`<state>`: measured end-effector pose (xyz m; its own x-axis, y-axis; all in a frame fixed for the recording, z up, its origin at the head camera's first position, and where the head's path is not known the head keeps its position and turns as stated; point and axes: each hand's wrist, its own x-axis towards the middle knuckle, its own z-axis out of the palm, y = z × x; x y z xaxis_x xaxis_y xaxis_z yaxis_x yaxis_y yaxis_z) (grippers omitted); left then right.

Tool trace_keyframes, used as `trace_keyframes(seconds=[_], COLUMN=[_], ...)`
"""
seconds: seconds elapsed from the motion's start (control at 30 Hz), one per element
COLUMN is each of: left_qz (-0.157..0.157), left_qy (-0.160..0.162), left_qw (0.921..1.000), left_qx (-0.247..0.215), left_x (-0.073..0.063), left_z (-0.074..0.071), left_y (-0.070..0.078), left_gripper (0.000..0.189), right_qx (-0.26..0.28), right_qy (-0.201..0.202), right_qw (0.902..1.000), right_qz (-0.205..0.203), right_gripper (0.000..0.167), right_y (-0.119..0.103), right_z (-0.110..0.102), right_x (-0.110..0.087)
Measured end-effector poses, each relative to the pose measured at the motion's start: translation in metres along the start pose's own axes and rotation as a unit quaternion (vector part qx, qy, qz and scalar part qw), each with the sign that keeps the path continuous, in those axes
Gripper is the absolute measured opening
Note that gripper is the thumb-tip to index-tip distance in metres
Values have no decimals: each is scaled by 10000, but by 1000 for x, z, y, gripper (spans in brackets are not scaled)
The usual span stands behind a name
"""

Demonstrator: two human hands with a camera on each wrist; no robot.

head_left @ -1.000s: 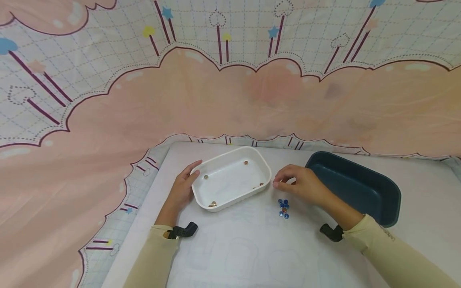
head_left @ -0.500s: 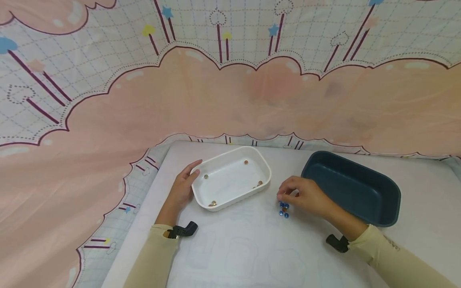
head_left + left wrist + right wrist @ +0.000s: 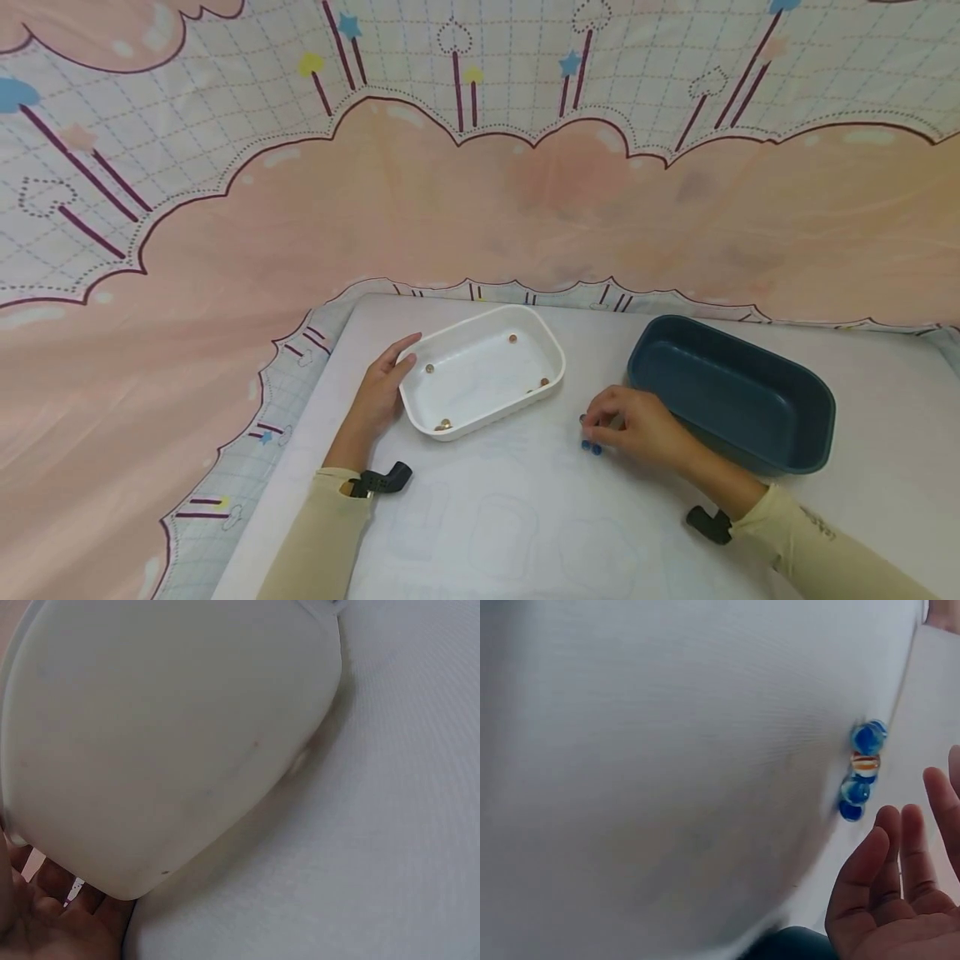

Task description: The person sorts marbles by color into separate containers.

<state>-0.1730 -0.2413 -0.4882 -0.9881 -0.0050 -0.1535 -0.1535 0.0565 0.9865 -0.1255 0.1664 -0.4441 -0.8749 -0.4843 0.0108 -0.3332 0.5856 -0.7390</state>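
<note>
My left hand (image 3: 381,387) grips the left end of a white tray (image 3: 480,379), thumb over its rim and fingers along the outside. In the left wrist view the tray's pale outer wall (image 3: 165,750) fills much of the picture. Several amber-brown marbles (image 3: 430,368) lie spread out in this tray. On the table, a small cluster of blue marbles (image 3: 868,737) includes one striped orange and white marble (image 3: 865,763). My right hand (image 3: 633,425) is just over this cluster, fingers loosely bent, hiding part of it in the head view. The right wrist view shows its fingertips beside the marbles, holding none.
A dark blue tray (image 3: 735,392) stands to the right, just behind my right hand and forearm. Both trays rest on a white-covered table (image 3: 510,517). A patterned pink and white cloth (image 3: 450,217) hangs behind the table. Each wrist carries a black camera mount (image 3: 386,478).
My right hand has moved from beside the white tray's right end down toward me and slightly right, over the marble cluster. The dark blue tray shifted slightly left early on. My left hand stays put.
</note>
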Motion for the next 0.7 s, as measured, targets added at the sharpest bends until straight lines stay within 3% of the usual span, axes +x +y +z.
trace_keyframes(seconds=[0.7], left_qz=[8], left_qy=[24], left_qw=[10000], left_qx=[25], left_x=[-2], left_z=[1], left_y=[2], left_gripper=[43], right_qx=[-305], right_qy=[13], right_qw=[9994], right_qz=[154], right_gripper=[9], right_y=[15], right_z=[6], right_x=[-8])
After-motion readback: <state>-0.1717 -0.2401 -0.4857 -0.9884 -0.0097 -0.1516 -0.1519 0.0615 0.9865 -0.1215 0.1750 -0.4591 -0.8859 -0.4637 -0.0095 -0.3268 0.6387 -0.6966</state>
